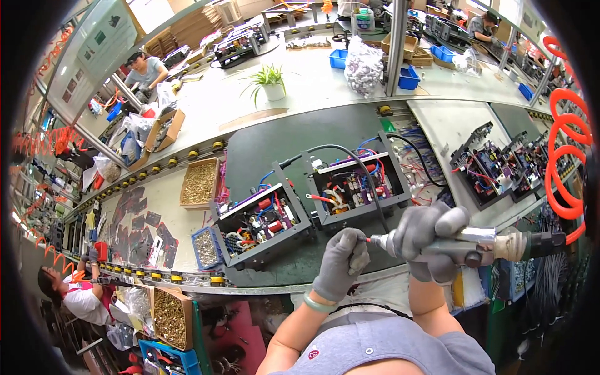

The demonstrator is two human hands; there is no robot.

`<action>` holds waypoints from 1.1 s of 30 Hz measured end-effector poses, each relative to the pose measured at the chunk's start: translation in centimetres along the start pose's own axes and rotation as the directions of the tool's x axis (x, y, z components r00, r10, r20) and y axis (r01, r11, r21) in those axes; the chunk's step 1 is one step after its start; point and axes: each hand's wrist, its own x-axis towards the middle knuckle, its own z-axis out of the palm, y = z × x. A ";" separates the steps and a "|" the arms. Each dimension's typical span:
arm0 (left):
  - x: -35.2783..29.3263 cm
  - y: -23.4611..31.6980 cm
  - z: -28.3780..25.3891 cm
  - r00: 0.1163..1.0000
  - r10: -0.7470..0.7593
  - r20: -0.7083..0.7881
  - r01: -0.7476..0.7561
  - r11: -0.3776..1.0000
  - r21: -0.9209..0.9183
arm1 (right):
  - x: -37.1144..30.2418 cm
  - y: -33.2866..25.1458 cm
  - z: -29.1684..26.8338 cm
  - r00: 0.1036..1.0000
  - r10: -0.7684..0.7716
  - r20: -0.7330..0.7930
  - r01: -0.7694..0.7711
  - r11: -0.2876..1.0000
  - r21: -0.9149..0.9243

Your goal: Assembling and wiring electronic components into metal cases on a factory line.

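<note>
My right hand (431, 240), in a grey glove, is wrapped round a silver air screwdriver (481, 249), held level with its bit pointing left. At the bit's tip, my gloved left hand (342, 265) has thumb and fingers pinched together; whatever is between them is too small to make out. Just beyond my hands, two open black metal cases stand side by side, a left case (262, 222) and a right case (356, 184), both with circuit boards and wires inside. A black cable (334, 147) arches over the right one.
A coiled orange air hose (565, 150) hangs at the right, joined to the screwdriver. Left of the cases are a cardboard box of screws (200, 182) and a blue bin (205, 249) of small parts. More cases (494, 165) stand at the right. A co-worker (78, 294) is at the left.
</note>
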 end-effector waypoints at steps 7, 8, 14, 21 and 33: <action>-1.4 0.6 1.9 0.816 0.578 -0.004 -0.465 0.661 0.589 | 0.0 -0.6 3.3 0.754 0.084 -0.652 -0.081 0.996 0.035; -1.3 1.3 1.5 0.812 0.583 -0.002 -0.468 0.653 0.595 | -0.1 -0.5 3.2 0.755 0.086 -0.650 -0.076 0.996 0.043; 1.7 7.8 -1.2 0.698 0.558 0.448 0.110 -0.702 0.703 | 0.2 -1.3 0.9 0.731 0.007 -0.682 -0.100 0.990 -0.098; 6.6 8.5 1.1 0.679 0.488 0.548 0.084 -0.794 0.602 | -0.3 -1.2 1.0 0.727 -0.027 -0.686 -0.094 0.986 -0.138; 9.9 10.7 2.3 0.986 -0.167 -0.014 -0.072 -0.498 0.864 | -0.5 -1.5 0.3 0.695 0.037 -0.718 -0.178 0.976 -0.123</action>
